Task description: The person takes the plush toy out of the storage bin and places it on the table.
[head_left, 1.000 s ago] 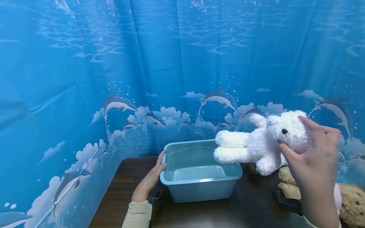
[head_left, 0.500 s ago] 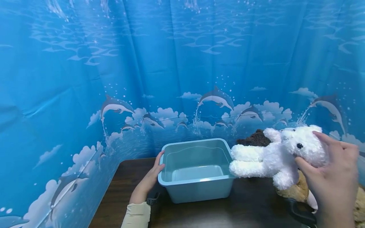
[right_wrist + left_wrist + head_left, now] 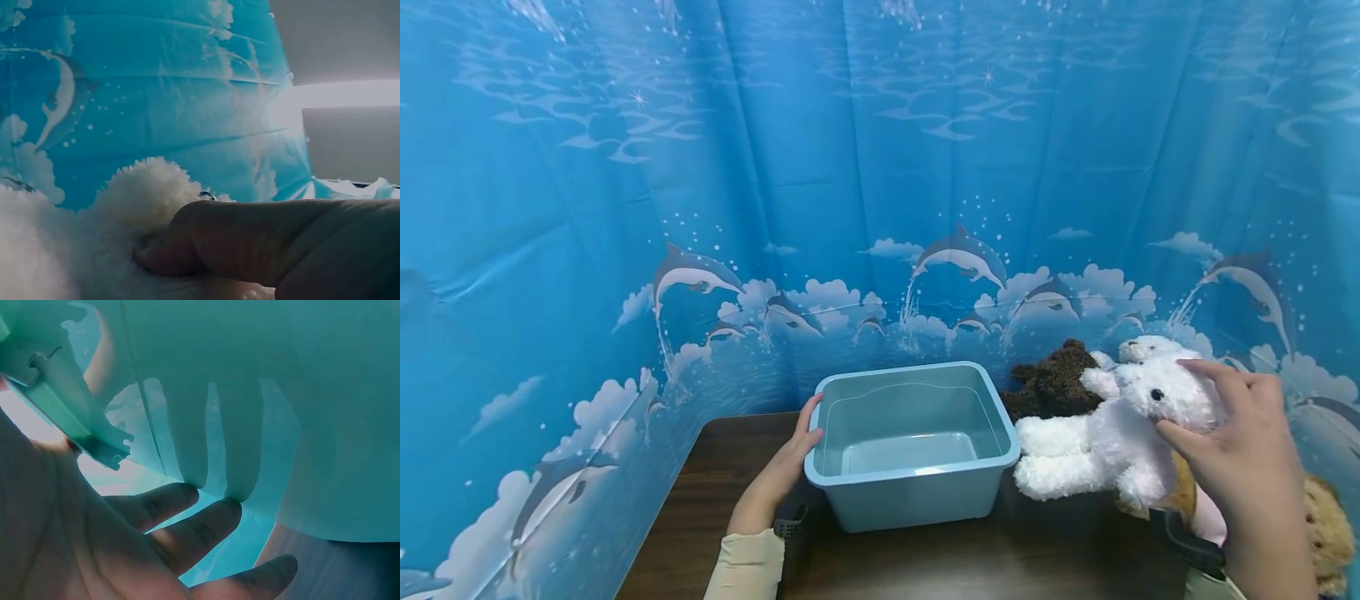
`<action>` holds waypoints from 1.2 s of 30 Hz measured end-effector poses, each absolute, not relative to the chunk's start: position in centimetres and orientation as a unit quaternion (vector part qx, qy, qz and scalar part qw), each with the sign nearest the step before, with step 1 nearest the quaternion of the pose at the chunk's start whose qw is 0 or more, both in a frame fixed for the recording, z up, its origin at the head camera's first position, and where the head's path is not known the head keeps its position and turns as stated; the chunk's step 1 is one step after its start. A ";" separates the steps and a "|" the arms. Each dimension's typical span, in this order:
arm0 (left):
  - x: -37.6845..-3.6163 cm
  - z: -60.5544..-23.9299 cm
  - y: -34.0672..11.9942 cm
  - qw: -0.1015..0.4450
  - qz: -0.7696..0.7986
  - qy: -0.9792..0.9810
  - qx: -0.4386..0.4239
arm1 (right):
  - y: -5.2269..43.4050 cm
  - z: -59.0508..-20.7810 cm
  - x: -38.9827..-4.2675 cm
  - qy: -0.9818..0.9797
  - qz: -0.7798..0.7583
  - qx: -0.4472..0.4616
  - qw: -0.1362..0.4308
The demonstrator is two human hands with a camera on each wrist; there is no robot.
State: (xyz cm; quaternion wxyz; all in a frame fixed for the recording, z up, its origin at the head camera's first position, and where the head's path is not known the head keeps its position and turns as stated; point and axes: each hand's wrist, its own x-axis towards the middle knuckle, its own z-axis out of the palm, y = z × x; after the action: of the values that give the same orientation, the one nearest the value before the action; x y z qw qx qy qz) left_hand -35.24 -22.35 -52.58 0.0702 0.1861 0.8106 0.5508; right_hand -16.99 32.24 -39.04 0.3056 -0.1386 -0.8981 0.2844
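My right hand [image 3: 1247, 442] holds the fluffy white stuffed bunny [image 3: 1112, 433] by its head, with my fingers [image 3: 250, 240] and thumb curled into the soft fur. The bunny is up in the air, just beside the right wall of the light blue plastic tub [image 3: 913, 492], not over it and not in it. My left hand [image 3: 782, 471] rests flat on the left side of the tub, with my fingers straight, as if to keep it from sliding on the dark brown wooden surface [image 3: 715, 500]. The tub has nothing in it. I think I am in the carrying part, with the bunny on its way to the tub. Next, I think the bunny needs to go a bit more to the left, over the opening, then down. A dark brown fuzzy toy [image 3: 1052, 383] and a tan plush bear [image 3: 1326, 529] sit close by on my right.
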 end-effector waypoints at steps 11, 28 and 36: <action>-35.0 -53.4 -22.6 0.075 0.564 0.801 0.184 | 32.7 -41.3 -20.5 -0.931 0.269 -0.025 0.247; -34.9 -52.9 -22.1 0.082 0.561 0.802 0.190 | 34.8 -46.6 -24.4 -0.935 0.345 0.008 0.079; -34.8 -52.7 -22.2 0.073 0.562 0.805 0.177 | 34.8 -46.4 -24.8 -0.910 0.415 0.009 0.014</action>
State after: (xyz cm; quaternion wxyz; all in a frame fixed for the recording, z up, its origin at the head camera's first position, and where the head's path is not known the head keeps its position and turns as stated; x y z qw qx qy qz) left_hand -34.84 -22.21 -52.68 0.0728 0.1768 0.8047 0.5620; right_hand -24.82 34.84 -46.35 0.0135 0.0091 -0.9098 0.4147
